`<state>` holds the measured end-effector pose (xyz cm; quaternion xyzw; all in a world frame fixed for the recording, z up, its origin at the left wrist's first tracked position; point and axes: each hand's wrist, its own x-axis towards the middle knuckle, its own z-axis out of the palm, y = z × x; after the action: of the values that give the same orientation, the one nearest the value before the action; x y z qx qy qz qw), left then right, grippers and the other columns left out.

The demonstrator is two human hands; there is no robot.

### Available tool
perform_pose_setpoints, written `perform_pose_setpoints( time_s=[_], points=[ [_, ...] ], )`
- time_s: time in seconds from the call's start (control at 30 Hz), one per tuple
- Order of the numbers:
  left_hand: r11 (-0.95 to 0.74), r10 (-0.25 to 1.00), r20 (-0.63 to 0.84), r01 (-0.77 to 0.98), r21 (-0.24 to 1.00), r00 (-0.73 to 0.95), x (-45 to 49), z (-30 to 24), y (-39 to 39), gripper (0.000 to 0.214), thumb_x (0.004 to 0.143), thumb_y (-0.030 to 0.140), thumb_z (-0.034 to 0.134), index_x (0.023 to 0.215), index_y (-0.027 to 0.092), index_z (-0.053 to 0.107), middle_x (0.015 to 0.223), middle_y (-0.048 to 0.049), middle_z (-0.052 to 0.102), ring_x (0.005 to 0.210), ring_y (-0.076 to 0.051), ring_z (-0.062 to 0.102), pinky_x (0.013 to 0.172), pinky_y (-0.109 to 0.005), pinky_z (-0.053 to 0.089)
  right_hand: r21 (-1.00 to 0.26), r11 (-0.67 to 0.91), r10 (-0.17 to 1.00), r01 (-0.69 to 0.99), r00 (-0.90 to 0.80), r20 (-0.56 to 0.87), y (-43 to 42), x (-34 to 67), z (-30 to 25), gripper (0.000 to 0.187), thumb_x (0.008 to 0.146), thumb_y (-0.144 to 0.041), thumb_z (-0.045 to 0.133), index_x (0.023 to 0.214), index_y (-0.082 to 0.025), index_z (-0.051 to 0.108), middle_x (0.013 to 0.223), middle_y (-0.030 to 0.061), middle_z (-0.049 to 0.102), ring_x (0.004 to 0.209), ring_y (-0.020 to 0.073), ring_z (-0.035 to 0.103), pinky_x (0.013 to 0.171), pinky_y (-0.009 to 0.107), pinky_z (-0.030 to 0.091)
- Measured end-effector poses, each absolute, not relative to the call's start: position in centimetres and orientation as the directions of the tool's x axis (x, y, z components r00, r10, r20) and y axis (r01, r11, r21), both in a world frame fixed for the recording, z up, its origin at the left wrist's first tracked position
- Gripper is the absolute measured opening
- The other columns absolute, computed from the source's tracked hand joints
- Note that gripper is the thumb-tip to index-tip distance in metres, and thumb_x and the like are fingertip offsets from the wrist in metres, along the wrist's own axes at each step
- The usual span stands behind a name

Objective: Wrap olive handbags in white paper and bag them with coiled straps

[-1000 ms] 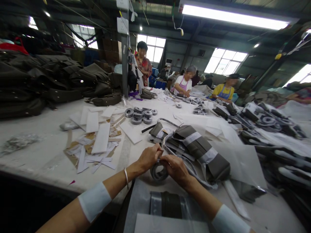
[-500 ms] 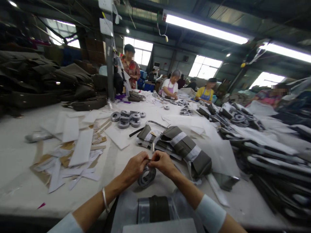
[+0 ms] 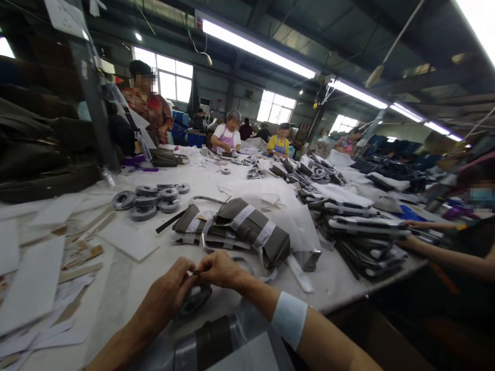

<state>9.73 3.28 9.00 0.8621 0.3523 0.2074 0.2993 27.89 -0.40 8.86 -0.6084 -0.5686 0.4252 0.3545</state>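
My left hand and my right hand meet over the near edge of the white table. Both are closed, pinching the end of a grey rolled strap that lies just under them. Beyond my hands sits a folded grey bag with white bands. A bagged grey piece lies right in front of me.
Several grey strap rolls sit at the middle left. White card pieces are scattered at left. Stacked dark bags fill the right side, where a co-worker's arm reaches in. Other people work at the far end.
My head has turned right, so the table slides left in view. My hands stay closed on the strap roll, which now lies lower and flatter under them.
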Motion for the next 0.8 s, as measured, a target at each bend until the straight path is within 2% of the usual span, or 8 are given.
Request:
perform_pose_setpoints(
  time_s=[0.1, 0.17, 0.37, 0.63, 0.73, 0.8],
  points=[
    [-0.432, 0.768, -0.070, 0.596, 0.677, 0.636, 9.2, 9.6, 3.1, 0.031, 0.082, 0.048, 0.051, 0.100, 0.024, 0.054, 0.093, -0.0021, 0.067, 0.086, -0.022, 0.063, 0.077, -0.032, 0.045, -0.905, -0.049, 0.998, 0.424, -0.002, -0.055, -1.0, 27.5, 9.1, 0.008, 0.067, -0.023, 0.078, 0.072, -0.018, 0.076, 0.060, -0.0047, 0.064, 0.058, 0.0100, 0.054, 0.055, 0.019, 0.038],
    [-0.408, 0.740, -0.142, 0.607, 0.682, 0.657, 9.0, 9.8, 3.0, 0.029, 0.078, 0.045, 0.052, 0.095, 0.022, 0.056, 0.091, -0.0016, 0.066, 0.085, -0.022, 0.061, 0.078, -0.033, 0.043, -0.904, -0.020, 0.999, 0.426, -0.017, -0.030, -1.2, 27.4, 9.2, 0.009, 0.066, -0.024, 0.078, 0.073, -0.018, 0.076, 0.063, -0.0040, 0.066, 0.060, 0.0111, 0.056, 0.058, 0.020, 0.040],
    [-0.235, 0.729, -0.193, 0.505, 0.831, 0.656, 8.9, 9.1, 3.7, 0.024, 0.064, 0.034, 0.058, 0.082, 0.018, 0.057, 0.076, 0.0025, 0.056, 0.076, -0.018, 0.051, 0.068, -0.027, 0.038, -0.898, 0.074, 0.996, 0.435, -0.084, 0.041, -1.3, 27.4, 9.2, 0.008, 0.071, -0.024, 0.074, 0.075, -0.018, 0.076, 0.067, -0.0018, 0.070, 0.066, 0.0144, 0.061, 0.066, 0.023, 0.044],
    [-0.034, 0.774, -0.206, 0.364, 0.931, 0.598, 9.2, 7.4, 4.0, 0.022, 0.061, 0.032, 0.061, 0.078, 0.018, 0.059, 0.068, 0.0044, 0.053, 0.068, -0.014, 0.050, 0.062, -0.024, 0.037, -0.826, 0.212, 0.977, 0.522, -0.115, 0.178, -1.3, 27.2, 9.2, 0.005, 0.078, -0.021, 0.068, 0.077, -0.021, 0.073, 0.077, -0.0003, 0.073, 0.075, 0.0165, 0.066, 0.074, 0.027, 0.048],
    [0.075, 0.777, -0.230, 0.277, 0.958, 0.586, 9.2, 6.9, 4.1, 0.026, 0.060, 0.037, 0.064, 0.076, 0.018, 0.057, 0.065, 0.0043, 0.054, 0.065, -0.014, 0.050, 0.060, -0.024, 0.037, -0.713, 0.369, 0.929, 0.596, -0.217, 0.299, -1.3, 27.5, 8.7, 0.014, 0.081, -0.012, 0.064, 0.081, -0.023, 0.073, 0.082, 0.0005, 0.074, 0.082, 0.0181, 0.067, 0.091, 0.035, 0.047],
    [0.149, 0.774, -0.250, 0.217, 0.965, 0.582, 9.3, 6.8, 4.1, 0.031, 0.058, 0.041, 0.066, 0.076, 0.018, 0.056, 0.066, 0.0037, 0.055, 0.064, -0.014, 0.051, 0.061, -0.025, 0.038, -0.555, 0.530, 0.845, 0.641, -0.348, 0.406, -1.5, 27.8, 8.5, 0.022, 0.085, -0.008, 0.058, 0.090, -0.024, 0.072, 0.091, 0.0017, 0.075, 0.089, 0.0182, 0.068, 0.103, 0.041, 0.041]
  ],
)
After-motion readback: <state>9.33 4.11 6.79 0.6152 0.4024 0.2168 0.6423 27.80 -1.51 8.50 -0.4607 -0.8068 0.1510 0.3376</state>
